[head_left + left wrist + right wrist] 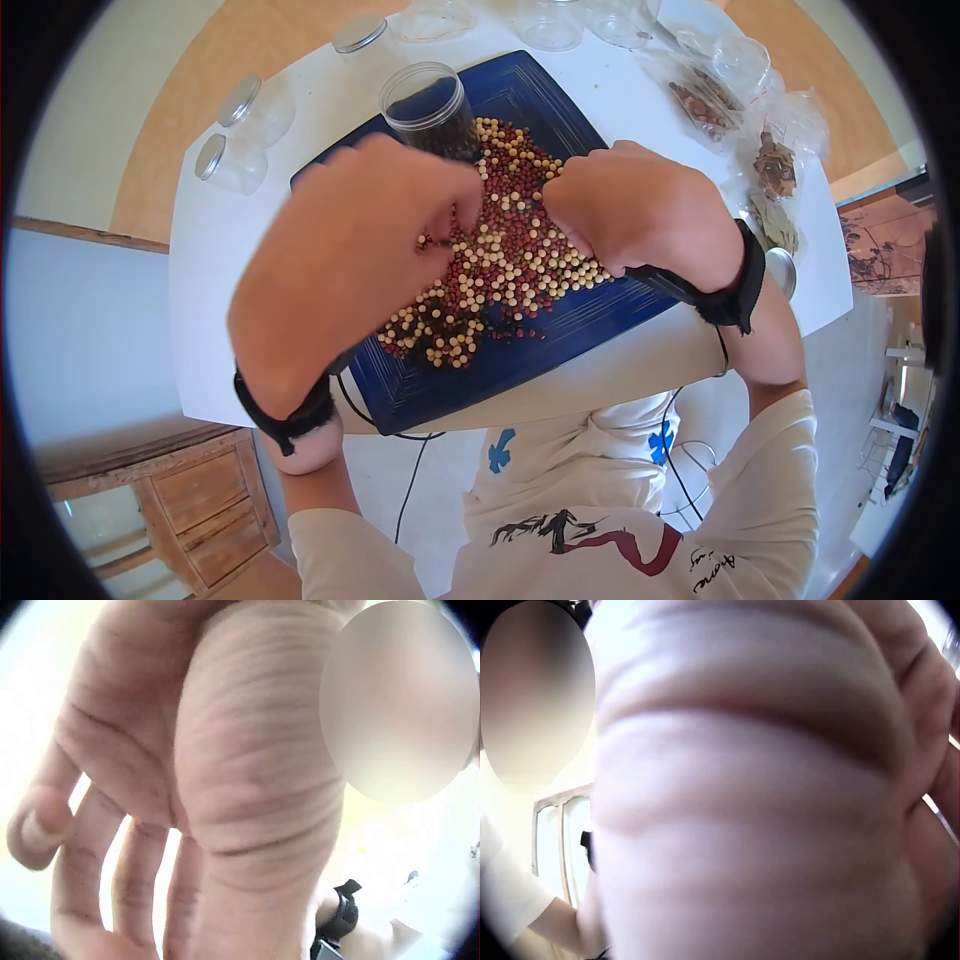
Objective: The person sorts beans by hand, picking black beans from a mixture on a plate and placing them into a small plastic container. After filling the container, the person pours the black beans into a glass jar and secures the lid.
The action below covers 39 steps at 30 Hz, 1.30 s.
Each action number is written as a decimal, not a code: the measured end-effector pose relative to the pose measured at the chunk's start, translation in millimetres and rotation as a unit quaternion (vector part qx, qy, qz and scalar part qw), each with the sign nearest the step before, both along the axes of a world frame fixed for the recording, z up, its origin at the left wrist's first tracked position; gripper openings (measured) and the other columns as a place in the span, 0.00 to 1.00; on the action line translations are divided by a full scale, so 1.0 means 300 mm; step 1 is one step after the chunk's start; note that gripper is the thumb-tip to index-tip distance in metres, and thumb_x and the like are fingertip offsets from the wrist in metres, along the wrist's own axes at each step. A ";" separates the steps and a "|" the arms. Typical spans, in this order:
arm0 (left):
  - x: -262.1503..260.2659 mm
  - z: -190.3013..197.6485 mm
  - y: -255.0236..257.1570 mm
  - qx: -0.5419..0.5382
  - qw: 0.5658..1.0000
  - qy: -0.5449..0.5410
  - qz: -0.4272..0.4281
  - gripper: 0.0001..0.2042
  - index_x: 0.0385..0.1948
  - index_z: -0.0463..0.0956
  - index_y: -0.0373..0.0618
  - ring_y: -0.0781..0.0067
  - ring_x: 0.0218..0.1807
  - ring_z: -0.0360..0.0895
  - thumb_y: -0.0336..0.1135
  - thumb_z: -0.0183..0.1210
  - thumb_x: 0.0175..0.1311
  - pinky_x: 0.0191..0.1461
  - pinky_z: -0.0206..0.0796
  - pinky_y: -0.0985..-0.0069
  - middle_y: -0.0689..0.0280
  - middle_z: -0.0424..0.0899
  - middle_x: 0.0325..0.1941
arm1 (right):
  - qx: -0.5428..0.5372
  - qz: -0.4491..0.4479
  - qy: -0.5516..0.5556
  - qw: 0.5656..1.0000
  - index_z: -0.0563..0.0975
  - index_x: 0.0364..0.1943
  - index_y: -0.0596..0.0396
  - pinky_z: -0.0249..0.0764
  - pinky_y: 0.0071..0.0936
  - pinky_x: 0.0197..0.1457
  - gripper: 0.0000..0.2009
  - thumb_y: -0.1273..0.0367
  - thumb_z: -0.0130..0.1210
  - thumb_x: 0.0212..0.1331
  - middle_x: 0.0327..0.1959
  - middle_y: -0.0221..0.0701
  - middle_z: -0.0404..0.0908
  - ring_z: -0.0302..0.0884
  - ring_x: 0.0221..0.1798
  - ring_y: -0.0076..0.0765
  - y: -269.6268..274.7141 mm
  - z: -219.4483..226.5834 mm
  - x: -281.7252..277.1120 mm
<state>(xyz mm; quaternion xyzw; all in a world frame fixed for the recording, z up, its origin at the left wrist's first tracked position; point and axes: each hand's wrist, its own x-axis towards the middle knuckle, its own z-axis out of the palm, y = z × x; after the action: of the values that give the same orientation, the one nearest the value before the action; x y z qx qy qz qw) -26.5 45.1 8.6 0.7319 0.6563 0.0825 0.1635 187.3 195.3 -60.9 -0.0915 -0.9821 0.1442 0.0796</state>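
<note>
A blue rectangular tray (590, 320) carries a spread of mixed beans (510, 265), red, cream and dark. Over its left half hangs my left hand (350, 240), back up, thumb and index finger bent down close to the beans. In the left wrist view the fingers (139, 877) are spread and bent, their tips partly out of frame. My right hand (640, 205) is bent down over the tray's right side, with its fingertips hidden under it. I cannot tell whether either hand pinches a bean. Beyond my left hand an uncapped clear jar (425, 100) holds dark beans.
Two clear jars with silver lids (240, 100) lie at the table's left. More clear jars (550, 25) stand along the far edge, near a loose silver lid (360, 33). Plastic bags of dried goods (775, 165) lie at the right. A black cable (412, 480) hangs below the table (225, 330).
</note>
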 end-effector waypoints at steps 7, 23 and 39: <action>-0.052 0.032 0.050 0.249 0.957 -0.011 0.149 0.08 0.37 0.85 0.42 0.76 0.27 0.80 0.28 0.73 0.57 0.32 0.69 0.76 0.66 0.89 0.33 | 0.040 0.038 0.071 0.996 0.79 0.34 0.51 0.76 0.37 0.49 0.06 0.71 0.61 0.52 0.36 0.34 0.81 0.80 0.43 0.48 -0.011 -0.023 -0.003; -0.158 -0.068 0.122 0.364 0.914 0.042 0.174 0.07 0.33 0.87 0.46 0.54 0.39 0.81 0.29 0.74 0.53 0.47 0.75 0.60 0.67 0.91 0.32 | -0.068 0.060 0.029 0.995 0.79 0.30 0.53 0.77 0.36 0.36 0.07 0.77 0.67 0.54 0.27 0.30 0.86 0.86 0.33 0.42 0.023 0.187 -0.122; -0.056 -0.011 -0.083 0.155 0.962 -0.104 0.200 0.11 0.37 0.86 0.39 0.74 0.28 0.78 0.31 0.77 0.57 0.34 0.70 0.74 0.65 0.90 0.34 | -0.052 0.017 0.264 0.963 0.82 0.39 0.52 0.82 0.39 0.41 0.05 0.71 0.65 0.62 0.31 0.34 0.89 0.88 0.36 0.47 0.159 0.123 -0.357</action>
<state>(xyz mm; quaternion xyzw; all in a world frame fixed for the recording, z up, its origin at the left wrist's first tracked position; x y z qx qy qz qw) -43.1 20.4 5.2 0.5897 0.7478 0.2896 0.0958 80.2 242.8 -24.1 -0.0377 -0.9187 0.2149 0.3291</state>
